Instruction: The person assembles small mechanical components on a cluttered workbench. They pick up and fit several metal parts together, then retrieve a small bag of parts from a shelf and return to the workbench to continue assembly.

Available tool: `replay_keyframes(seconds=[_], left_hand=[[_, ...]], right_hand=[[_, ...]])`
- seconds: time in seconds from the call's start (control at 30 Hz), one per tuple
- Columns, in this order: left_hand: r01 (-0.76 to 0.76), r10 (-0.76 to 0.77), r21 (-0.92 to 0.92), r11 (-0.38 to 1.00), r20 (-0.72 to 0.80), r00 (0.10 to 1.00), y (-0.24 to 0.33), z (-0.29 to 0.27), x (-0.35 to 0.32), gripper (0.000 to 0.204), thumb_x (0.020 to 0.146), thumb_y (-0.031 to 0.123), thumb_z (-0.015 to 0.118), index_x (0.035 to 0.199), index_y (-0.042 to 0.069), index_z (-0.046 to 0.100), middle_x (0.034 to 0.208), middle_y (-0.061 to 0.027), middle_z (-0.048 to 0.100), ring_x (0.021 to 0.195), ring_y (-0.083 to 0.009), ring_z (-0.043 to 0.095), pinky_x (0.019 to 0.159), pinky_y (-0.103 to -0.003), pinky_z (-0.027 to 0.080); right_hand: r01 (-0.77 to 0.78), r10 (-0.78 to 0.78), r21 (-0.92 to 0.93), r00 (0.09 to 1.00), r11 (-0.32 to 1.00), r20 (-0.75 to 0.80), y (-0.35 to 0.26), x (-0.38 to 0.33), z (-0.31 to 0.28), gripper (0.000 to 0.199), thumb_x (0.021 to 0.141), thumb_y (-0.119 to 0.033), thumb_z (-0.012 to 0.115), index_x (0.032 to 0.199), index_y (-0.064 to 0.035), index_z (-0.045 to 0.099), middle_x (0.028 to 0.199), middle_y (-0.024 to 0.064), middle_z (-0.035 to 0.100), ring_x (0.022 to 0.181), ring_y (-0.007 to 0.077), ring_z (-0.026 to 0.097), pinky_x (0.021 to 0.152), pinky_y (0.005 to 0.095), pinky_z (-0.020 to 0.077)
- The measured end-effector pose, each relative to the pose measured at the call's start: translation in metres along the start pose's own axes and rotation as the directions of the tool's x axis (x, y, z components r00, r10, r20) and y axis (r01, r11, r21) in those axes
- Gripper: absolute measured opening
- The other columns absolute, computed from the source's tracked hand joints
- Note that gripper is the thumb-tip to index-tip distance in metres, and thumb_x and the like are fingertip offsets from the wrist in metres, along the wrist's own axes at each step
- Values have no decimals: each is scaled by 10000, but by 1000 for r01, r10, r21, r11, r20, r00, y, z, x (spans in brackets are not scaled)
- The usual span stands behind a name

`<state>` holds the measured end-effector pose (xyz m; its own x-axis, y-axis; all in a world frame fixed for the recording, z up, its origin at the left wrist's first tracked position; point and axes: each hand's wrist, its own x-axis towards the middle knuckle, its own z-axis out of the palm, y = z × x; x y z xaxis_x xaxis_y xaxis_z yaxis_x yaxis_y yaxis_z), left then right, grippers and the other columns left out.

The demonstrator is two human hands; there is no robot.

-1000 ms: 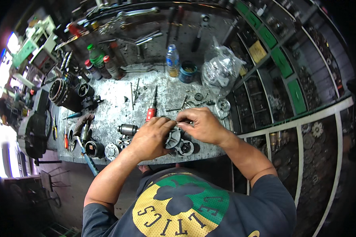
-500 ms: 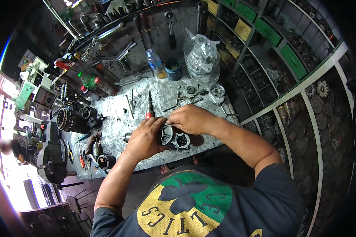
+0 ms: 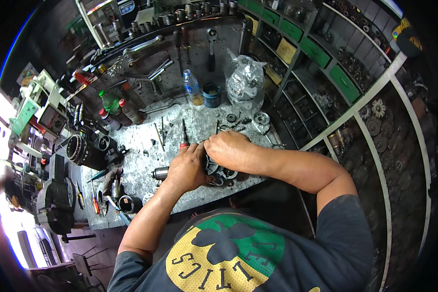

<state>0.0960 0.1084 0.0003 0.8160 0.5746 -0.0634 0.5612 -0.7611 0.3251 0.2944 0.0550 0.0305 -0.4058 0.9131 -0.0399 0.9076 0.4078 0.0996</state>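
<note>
At the near edge of the grey metal workbench [image 3: 146, 146], both hands sit on a round metal motor part [image 3: 215, 169]. Left hand [image 3: 187, 168] wraps its left side, fingers curled tight around the housing. Right hand [image 3: 231, 148] covers the top, fingers bent down onto it; can't tell how hard it grips. Part is dark cast metal, ribbed, with round openings; it rests on the bench just in front of the torso.

Containers: clear plastic bottle [image 3: 192, 87] at the back, amber liquid in the bottom part. Small blue tub [image 3: 211, 94] just beside it, contents not visible. Clear plastic bag [image 3: 245, 82] holds a bulky silver casting. Green bottle [image 3: 109, 103] and two red-capped brown bottles [image 3: 126, 112] stand left of those. Green bins [image 3: 316, 51] on the right-hand shelves; contents too small to tell.

Red-handled screwdriver [image 3: 183, 136] lies just beyond the left hand. Short steel cylinder [image 3: 159, 173] near the left wrist. Round black wound coil [image 3: 80, 150] far left. Loose washers, pins, small parts scattered on the scratched bench top.
</note>
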Motion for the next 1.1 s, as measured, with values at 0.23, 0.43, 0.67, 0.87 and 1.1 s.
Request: replay_keyframes(seconds=[0.23,0.43,0.67,0.87,1.1], left_hand=[[38,-38,-9,999,77,996,-3,-4,0,1112,715,500,999,1606,36,524,1459,-204,669,1416,-413,623,1260,-486,471],[20,-20,3,1000,18,1000,-5,-2,0,1051,711,405,1010,1596,84,542,1398,-176,688,1330,-405,678,1181,-480,525],[40,-42,39,998,33,999,-3,-1,2,1006,701,425,1017,1545,87,588,1330,-177,711,1237,-392,732,1039,-483,610],[-16,16,33,999,3,1000,-4,-5,2,1010,691,453,1011,1528,77,588,1318,-189,717,1216,-398,739,1025,-473,623],[82,-89,56,995,132,987,2,-8,13,1117,647,462,1028,1547,1,553,1381,-234,695,1320,-408,686,1120,-473,572]], right_hand=[[30,-38,134,998,991,57,15,8,-7,213,954,-151,679,1028,3,808,1031,196,829,984,368,829,847,485,675],[-8,0,50,987,999,160,15,4,1,193,907,-175,707,927,-54,856,939,189,835,883,369,835,762,499,671],[91,-96,41,981,995,166,25,11,0,255,971,-218,684,923,-17,832,888,194,817,886,404,816,818,548,645],[-168,124,290,979,942,162,16,9,-2,428,1079,-322,643,894,22,817,883,233,806,875,469,792,825,581,632],[220,-220,1,974,975,-47,35,6,10,222,902,-250,724,908,-67,849,960,170,842,880,356,831,779,513,651]])
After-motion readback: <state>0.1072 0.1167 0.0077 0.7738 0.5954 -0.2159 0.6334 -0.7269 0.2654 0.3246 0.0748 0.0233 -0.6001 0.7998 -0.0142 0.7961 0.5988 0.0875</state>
